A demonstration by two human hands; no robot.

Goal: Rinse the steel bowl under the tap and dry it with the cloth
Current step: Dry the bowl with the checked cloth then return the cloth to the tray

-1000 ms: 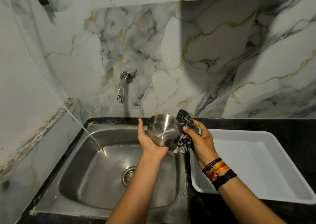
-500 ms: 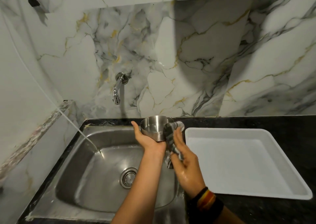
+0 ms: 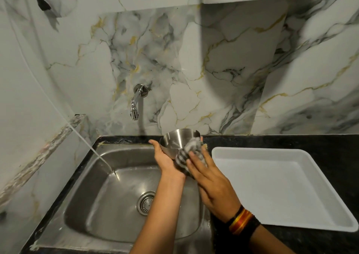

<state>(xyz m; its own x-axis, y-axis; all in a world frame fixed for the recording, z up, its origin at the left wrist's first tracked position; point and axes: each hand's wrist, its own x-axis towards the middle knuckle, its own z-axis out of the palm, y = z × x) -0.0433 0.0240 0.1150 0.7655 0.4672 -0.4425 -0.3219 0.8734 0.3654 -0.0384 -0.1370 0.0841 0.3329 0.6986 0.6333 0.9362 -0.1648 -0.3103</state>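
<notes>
The small steel bowl (image 3: 175, 142) is held above the back right corner of the sink (image 3: 124, 201), tilted so its outer wall and base face me. My left hand (image 3: 165, 158) cups it from the left and below. My right hand (image 3: 209, 182) presses a dark grey checked cloth (image 3: 186, 155) against the bowl's outer wall. The chrome tap (image 3: 136, 102) sticks out of the marble wall, left of and above the bowl; no water runs from it.
A white plastic tray (image 3: 281, 187) lies on the black counter (image 3: 330, 143) right of the sink. A thin white hose (image 3: 83, 137) runs down from the left wall into the basin. The drain (image 3: 145, 203) sits mid-basin. A marble ledge (image 3: 38, 154) lines the left wall.
The bowl has tipped from rim-towards-me to base-towards-me. My right hand with the cloth has moved from the bowl's right rim down onto its outer wall.
</notes>
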